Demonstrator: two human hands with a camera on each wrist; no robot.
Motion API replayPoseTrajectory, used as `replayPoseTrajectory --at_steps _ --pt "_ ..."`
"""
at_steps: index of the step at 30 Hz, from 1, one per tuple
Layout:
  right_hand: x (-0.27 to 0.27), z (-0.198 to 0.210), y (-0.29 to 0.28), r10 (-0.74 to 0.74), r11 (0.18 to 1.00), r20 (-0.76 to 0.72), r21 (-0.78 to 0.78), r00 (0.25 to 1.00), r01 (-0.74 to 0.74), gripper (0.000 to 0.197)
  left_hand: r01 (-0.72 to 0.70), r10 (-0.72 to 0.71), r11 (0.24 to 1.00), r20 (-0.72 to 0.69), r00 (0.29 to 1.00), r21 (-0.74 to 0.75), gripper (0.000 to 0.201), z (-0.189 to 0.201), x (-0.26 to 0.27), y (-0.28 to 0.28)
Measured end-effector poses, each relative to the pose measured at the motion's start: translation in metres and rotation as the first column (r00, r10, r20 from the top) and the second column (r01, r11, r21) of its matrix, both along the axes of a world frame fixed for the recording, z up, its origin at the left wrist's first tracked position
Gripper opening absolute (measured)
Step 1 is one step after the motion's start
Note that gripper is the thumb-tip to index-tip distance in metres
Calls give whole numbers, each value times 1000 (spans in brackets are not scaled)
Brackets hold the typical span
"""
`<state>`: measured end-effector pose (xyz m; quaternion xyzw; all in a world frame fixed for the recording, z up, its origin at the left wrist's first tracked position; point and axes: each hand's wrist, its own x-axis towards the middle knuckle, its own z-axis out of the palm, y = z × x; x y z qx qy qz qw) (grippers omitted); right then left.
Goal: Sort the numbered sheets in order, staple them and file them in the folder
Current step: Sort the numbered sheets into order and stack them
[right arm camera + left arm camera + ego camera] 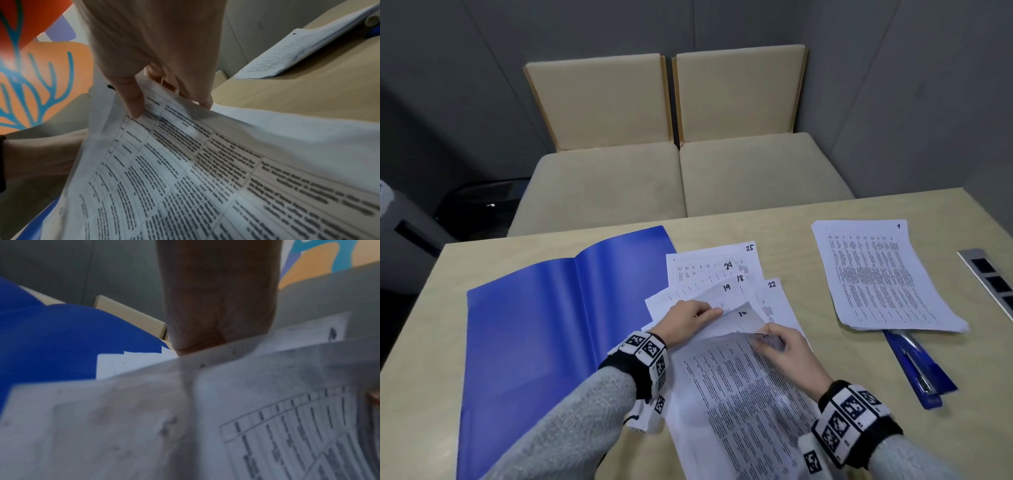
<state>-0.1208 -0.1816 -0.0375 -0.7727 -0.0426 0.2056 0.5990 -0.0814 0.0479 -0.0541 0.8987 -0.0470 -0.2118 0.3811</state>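
An open blue folder (544, 329) lies on the left of the table. Loose numbered sheets (722, 274) marked 25, 24, 18, 19 and 22 are fanned out in the middle. My left hand (702, 313) grips the edge of a lifted, curling sheet (736, 320), thumb on top; in the left wrist view the left hand (218, 305) disappears behind blurred paper (205, 418). My right hand (774, 339) pinches the top corner of a densely printed sheet (739, 394). The right wrist view shows the right hand (168, 84) with its thumb on this printed sheet (205, 162). A separate stack of sheets (876, 274) lies at the right.
A long blue object with a pen (917, 366) lies partly under the right stack. A metal socket panel (993, 281) is set in the table (842, 370) at its right edge. Two beige seats (688, 178) stand beyond the far edge.
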Motion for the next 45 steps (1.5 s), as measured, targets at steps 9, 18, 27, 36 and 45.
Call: replayPoseTrajectory --at_steps 9,18,27,36,45 --pt "3 -1 -5 -44 999 -19 24 999 45 13 74 -73 997 -21 997 11 44 8 -5 10" --pt "-1 -1 -4 -141 989 62 -29 988 143 28 -63 62 997 24 998 34 37 13 -3 8" --pt "1 16 -10 -26 1000 48 13 999 26 10 -194 146 979 449 882 62 17 66 -6 21" --pt "5 44 -15 48 996 34 79 998 -50 9 -283 459 887 758 463 -364 8 180 17 65" --pt "11 70 -9 -25 996 159 93 987 10 34 -118 216 960 405 889 -253 24 115 31 61"
